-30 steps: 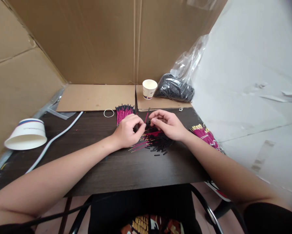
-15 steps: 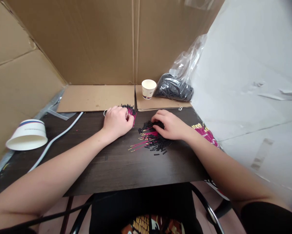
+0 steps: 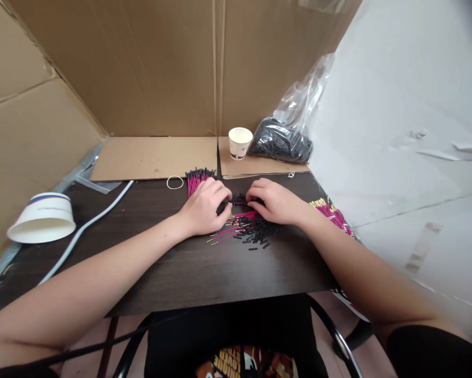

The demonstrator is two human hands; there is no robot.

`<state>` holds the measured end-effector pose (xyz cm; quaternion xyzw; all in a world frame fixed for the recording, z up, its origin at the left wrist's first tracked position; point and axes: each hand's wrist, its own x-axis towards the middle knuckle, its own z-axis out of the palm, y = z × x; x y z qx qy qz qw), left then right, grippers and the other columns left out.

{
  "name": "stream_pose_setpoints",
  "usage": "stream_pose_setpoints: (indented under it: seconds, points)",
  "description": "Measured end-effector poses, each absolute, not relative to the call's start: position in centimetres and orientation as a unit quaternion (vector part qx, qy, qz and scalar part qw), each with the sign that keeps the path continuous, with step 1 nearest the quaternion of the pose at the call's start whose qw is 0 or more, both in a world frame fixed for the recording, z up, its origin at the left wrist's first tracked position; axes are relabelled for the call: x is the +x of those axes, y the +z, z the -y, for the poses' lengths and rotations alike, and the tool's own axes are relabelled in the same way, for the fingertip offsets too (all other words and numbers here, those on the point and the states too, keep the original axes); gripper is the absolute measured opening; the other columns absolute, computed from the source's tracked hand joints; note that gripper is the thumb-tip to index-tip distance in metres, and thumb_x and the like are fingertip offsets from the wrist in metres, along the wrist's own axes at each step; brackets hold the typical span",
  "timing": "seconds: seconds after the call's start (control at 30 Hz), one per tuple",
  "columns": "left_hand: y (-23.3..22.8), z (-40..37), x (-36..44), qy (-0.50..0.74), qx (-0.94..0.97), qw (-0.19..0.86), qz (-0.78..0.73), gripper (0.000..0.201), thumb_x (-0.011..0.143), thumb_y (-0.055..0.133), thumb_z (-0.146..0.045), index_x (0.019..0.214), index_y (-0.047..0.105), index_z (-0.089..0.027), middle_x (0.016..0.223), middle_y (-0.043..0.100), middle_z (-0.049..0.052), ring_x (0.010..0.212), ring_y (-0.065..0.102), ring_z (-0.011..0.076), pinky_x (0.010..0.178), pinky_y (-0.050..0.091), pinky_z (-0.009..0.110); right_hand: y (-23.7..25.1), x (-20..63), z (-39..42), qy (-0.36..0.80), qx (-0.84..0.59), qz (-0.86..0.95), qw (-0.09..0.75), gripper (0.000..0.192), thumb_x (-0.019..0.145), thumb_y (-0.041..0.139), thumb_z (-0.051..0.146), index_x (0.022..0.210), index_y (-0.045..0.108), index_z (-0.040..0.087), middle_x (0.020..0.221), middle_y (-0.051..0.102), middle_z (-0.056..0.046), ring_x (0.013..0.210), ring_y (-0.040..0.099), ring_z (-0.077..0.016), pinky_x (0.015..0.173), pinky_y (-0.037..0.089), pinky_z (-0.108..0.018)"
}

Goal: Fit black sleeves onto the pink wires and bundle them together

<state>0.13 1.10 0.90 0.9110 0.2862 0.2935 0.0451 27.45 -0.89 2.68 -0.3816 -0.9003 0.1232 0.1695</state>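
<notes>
I have both hands down on the dark counter (image 3: pixel 188 268), meeting over a loose heap of pink wires (image 3: pixel 236 229) and short black sleeves (image 3: pixel 259 233). My left hand (image 3: pixel 202 210) is curled, its fingertips pinched toward the middle of the heap; my right hand (image 3: pixel 275 202) lies palm down with fingers bent onto the same spot. Something small seems gripped between the two, but the fingers hide it, so I cannot tell exactly what either one grips.

The heap sits right in front of me, I judge so both hands can pick from it without stretching. The wires are thin and pink with gold-coloured tips, fanned out and crossing each other; the sleeves are scattered among them and toward my right.

Just beyond my left hand lies a tidy bundle of pink wires with black ends (image 3: pixel 198 179), with a rubber band (image 3: pixel 175 182) beside it. A second bundle (image 3: pixel 332 215) lies near my right forearm. Farther back stand a paper cup (image 3: pixel 240 143) and a clear bag of black pieces (image 3: pixel 281 144); a paper bowl (image 3: pixel 42 218) lies overturned far left.
</notes>
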Motion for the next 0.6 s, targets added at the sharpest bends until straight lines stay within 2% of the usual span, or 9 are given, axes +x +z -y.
stream_pose_setpoints:
  seconds: [0.1,0.2,0.5,0.6]
  points:
    - [0.69,-0.89,0.27,0.288,0.918,0.074,-0.263,0.02,0.104,0.061,-0.026,0.113,0.077,-0.018,0.107,0.07,0.013,0.103,0.06,0.0308,0.1,0.054,0.051,2.82,27.47,0.97,0.122,-0.379,0.903,0.162,0.011,0.102,0.061,0.011,0.101,0.07,0.018,0.102,0.066,-0.01,0.099,0.06,-0.0266,0.089,0.05,-0.041]
    - [0.6,-0.97,0.21,0.285,0.917,0.08,-0.267,0.024,0.105,0.063,-0.028,0.118,0.081,-0.018,0.115,0.071,0.014,0.107,0.06,0.0313,0.103,0.053,0.053,3.01,27.47,1.05,0.123,-0.372,0.906,0.159,0.012,0.1,0.06,0.009,0.099,0.069,0.018,0.101,0.065,-0.01,0.097,0.059,-0.026,0.088,0.049,-0.04]
    - [0.16,-1.13,0.17,0.27,0.924,0.086,-0.257,0.027,0.108,0.062,-0.03,0.11,0.086,-0.019,0.11,0.076,0.013,0.104,0.061,0.0296,0.102,0.053,0.051,3.15,27.37,1.1,0.136,-0.357,0.908,0.173,0.012,0.095,0.06,0.007,0.094,0.067,0.018,0.096,0.064,-0.009,0.094,0.058,-0.0248,0.086,0.048,-0.038]
    - [0.05,-1.16,0.16,0.276,0.923,0.091,-0.253,0.026,0.109,0.062,-0.029,0.106,0.086,-0.019,0.107,0.076,0.012,0.101,0.061,0.0288,0.101,0.054,0.05,3.14,27.33,1.18,0.134,-0.363,0.906,0.173,0.013,0.094,0.063,0.008,0.101,0.07,0.017,0.099,0.065,-0.009,0.096,0.06,-0.0255,0.088,0.049,-0.039]
